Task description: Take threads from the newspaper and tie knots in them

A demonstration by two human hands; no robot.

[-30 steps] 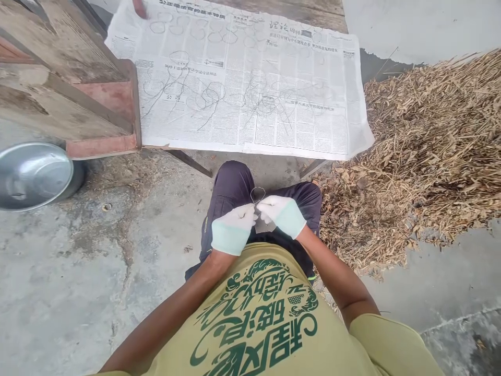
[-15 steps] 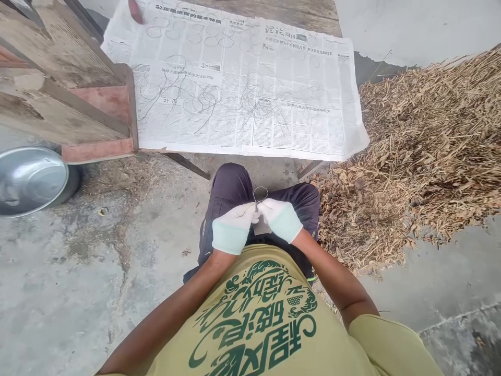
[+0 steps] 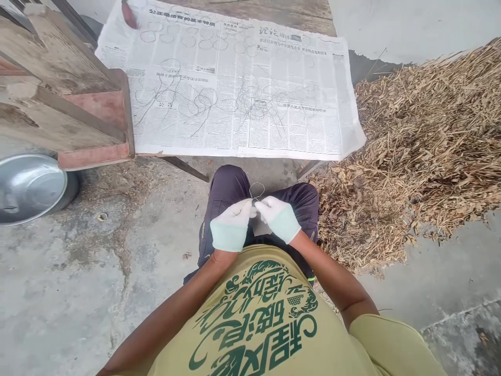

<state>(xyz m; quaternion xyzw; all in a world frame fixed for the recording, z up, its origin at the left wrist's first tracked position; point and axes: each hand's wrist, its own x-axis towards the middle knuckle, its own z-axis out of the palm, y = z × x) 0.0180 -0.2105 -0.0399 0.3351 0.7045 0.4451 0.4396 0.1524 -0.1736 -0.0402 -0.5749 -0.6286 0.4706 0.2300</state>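
Observation:
A thin wire (image 3: 257, 183) stands up in a small round loop above my fingertips, its ends crossing at the bottom. My left hand (image 3: 231, 224), in a white glove with a pale green cuff, pinches it from the left. From the right, my right hand (image 3: 277, 215), gloved alike, grips it near the crossing. Both hands are close together over my lap, and the gripped ends are hidden by the fingers. On the newspaper (image 3: 156, 142) in front lie several loose wire loops (image 3: 205, 102) and a tangle of wires (image 3: 260, 107).
The newspaper covers a wooden table (image 3: 297, 18); a dark red object (image 3: 128, 14) sits at its far left corner. A wooden frame (image 3: 74, 112) and a metal basin (image 3: 31, 185) are on the left. Dry straw (image 3: 422, 156) is heaped on the right.
The wire loop has tilted and shifted slightly left with my hands, which stay pinched on it. The whole view has shifted a little; the wires on the newspaper lie as before.

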